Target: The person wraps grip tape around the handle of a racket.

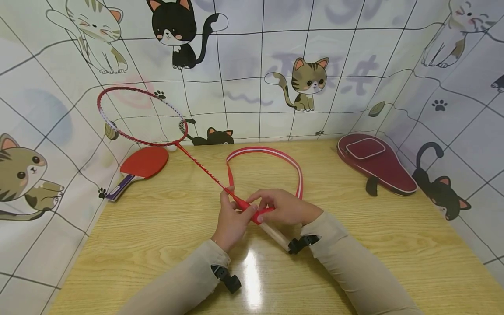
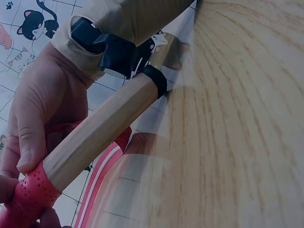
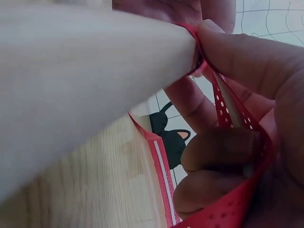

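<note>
At left, beside the paddle [image 1: 145, 162], a small white thing [image 1: 172, 148] near the racket [image 1: 202, 168] is hard to make out. Above the table's [image 1: 169, 232] middle, the left hand [image 1: 232, 221] grips the racket's handle [image 1: 275, 236], some fingers hidden; the right hand [image 1: 285, 206] pinches red tape [image 1: 263, 149], covering part of it.

Left hand [image 1: 231, 223] and right hand [image 1: 284, 208] close together, fingers [image 3: 209, 147] bent, both forearms [image 1: 177, 280] angled inward.
</note>
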`<act>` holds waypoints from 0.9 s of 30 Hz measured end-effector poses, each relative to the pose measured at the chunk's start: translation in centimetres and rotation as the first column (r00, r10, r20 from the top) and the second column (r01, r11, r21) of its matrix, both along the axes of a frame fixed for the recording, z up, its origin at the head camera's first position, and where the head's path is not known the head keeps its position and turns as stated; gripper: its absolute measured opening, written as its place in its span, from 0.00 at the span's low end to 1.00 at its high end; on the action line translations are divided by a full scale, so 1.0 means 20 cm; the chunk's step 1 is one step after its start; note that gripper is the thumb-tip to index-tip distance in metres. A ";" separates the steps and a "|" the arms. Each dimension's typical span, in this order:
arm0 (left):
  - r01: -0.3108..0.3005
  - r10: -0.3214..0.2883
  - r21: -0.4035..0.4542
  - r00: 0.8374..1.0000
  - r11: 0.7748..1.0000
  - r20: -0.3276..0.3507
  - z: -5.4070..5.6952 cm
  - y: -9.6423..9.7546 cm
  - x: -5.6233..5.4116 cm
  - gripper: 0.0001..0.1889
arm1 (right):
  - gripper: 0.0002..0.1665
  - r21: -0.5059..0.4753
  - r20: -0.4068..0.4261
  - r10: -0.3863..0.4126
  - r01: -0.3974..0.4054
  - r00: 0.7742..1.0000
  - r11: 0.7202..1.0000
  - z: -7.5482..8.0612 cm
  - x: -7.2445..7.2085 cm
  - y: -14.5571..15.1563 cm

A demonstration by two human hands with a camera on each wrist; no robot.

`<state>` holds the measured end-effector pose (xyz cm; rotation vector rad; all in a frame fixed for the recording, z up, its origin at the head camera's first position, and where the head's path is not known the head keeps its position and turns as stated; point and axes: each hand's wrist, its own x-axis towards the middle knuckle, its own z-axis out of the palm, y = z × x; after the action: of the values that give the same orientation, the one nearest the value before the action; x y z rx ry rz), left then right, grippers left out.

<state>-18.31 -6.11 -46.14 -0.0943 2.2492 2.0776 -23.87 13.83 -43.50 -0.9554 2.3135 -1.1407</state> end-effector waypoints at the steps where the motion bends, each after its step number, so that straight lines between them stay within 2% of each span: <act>1: 0.001 -0.001 0.006 1.000 1.000 -0.006 0.00 0.00 0.00 0.42 | 0.29 0.000 0.003 0.003 -0.003 1.000 1.000 0.00 0.00 0.00; 8: 0.015 -0.015 0.020 1.000 1.000 -0.015 -0.01 0.00 -0.01 0.41 | 0.29 -0.004 0.043 0.025 -0.025 0.999 1.000 0.00 -0.02 0.02; 14: 0.028 -0.027 0.065 0.999 0.997 -0.019 -0.01 0.00 -0.02 0.40 | 0.30 -0.020 0.062 0.061 -0.060 0.996 0.998 0.00 -0.03 0.03; 27: 0.026 -0.023 0.134 1.000 0.991 -0.020 0.02 -0.01 -0.01 0.39 | 0.34 -0.037 0.141 0.081 -0.076 0.987 0.996 0.00 -0.03 0.04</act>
<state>-18.43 -6.21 -45.78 -0.0394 2.1014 2.2190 -24.47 14.57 -43.49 -0.9355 2.1322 -1.1769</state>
